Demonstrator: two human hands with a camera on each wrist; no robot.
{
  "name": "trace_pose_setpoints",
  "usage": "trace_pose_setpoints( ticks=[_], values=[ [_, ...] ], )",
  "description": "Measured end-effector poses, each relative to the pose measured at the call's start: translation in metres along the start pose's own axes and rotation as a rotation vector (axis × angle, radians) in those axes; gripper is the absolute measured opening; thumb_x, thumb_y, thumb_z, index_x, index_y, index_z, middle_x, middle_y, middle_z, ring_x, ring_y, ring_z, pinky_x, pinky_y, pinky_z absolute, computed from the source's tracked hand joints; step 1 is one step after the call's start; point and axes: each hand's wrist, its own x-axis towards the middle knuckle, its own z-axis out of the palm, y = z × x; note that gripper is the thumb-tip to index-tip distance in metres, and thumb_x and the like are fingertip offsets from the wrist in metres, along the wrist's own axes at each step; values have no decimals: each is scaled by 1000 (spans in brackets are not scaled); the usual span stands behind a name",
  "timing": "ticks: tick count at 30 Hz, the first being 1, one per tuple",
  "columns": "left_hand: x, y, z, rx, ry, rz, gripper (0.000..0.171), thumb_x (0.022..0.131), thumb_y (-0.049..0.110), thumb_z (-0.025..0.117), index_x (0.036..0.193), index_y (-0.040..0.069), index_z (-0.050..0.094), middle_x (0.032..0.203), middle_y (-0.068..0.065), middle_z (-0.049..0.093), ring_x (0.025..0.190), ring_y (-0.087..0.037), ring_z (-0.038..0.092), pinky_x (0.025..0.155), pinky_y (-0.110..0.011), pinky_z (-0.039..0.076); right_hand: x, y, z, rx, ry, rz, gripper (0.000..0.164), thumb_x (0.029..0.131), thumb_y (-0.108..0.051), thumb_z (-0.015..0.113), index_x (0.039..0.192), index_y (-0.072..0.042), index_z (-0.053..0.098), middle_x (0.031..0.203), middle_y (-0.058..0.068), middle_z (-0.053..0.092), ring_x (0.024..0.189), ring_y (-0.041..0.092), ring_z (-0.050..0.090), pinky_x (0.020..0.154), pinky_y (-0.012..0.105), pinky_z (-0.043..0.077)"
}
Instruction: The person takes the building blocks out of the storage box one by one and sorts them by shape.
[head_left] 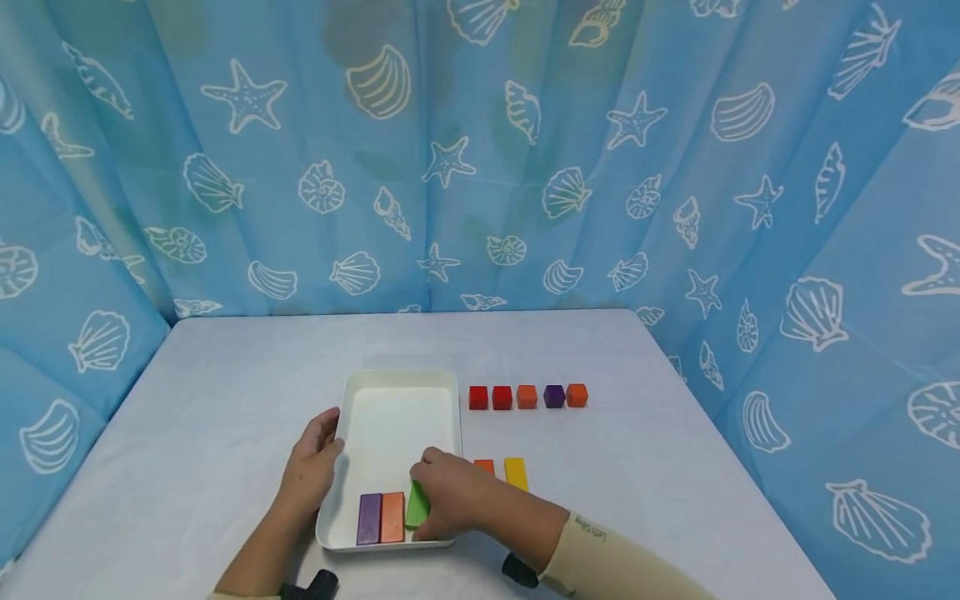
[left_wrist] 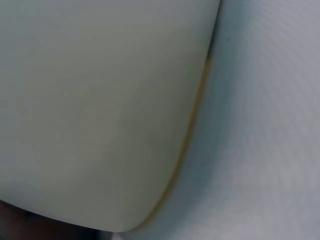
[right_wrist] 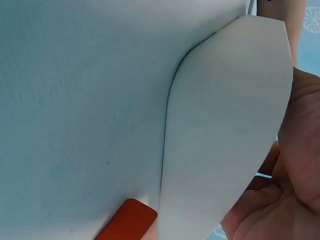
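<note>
A white rectangular tray [head_left: 397,417] lies on the table. My left hand [head_left: 309,467] holds its left side, thumb and fingertips at the rim; the left wrist view shows the tray's outer wall [left_wrist: 100,110] close up. Over the tray's front right corner, my right hand [head_left: 453,493] pinches a green block [head_left: 417,506], partly hidden by the fingers. Left of it in the tray, a purple block [head_left: 369,518] and an orange block [head_left: 392,517] lie side by side. In the right wrist view, the right hand [right_wrist: 295,190] shows beyond the tray wall [right_wrist: 225,120].
Right of the tray lie an orange-red block [head_left: 484,467] and a yellow block [head_left: 516,472], both partly behind the right arm. Farther back runs a row of small cubes, among them a red cube [head_left: 478,398] and a purple cube [head_left: 554,397]. A blue shell-print curtain [head_left: 420,167] surrounds the table.
</note>
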Motion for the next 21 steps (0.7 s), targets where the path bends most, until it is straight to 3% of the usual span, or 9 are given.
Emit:
trace_pose_setpoints(
  ticks=[5,10,16,21],
  values=[
    [0,0,0,-8,-2,5,57,112,8,41,167,3,26,171,-22,30,158,-41,25,127,-59,22,0,1,1,42,-1,12,63,79,-44,95,131,-16,71,107,-7,56,89,6,52,74,18,52],
    [-1,-1,1,-12,-9,11,57,112,9,41,167,3,26,170,-23,30,158,-42,24,126,-60,22,-5,9,4,131,76,-31,68,78,-41,96,136,-18,70,115,-9,58,93,3,51,76,16,53],
    [-2,-3,0,-13,-11,9,57,112,10,41,167,3,26,171,-22,30,159,-41,24,127,-60,22,-16,27,0,328,179,-166,68,79,-33,96,139,-15,69,119,-13,59,98,-1,57,84,17,56],
    [-2,-1,1,-17,-8,13,57,112,9,41,167,3,25,171,-23,29,158,-42,24,126,-60,22,-25,48,-3,488,225,-296,69,80,-27,95,141,-12,67,123,-12,60,104,-1,62,91,24,59]
  ],
)
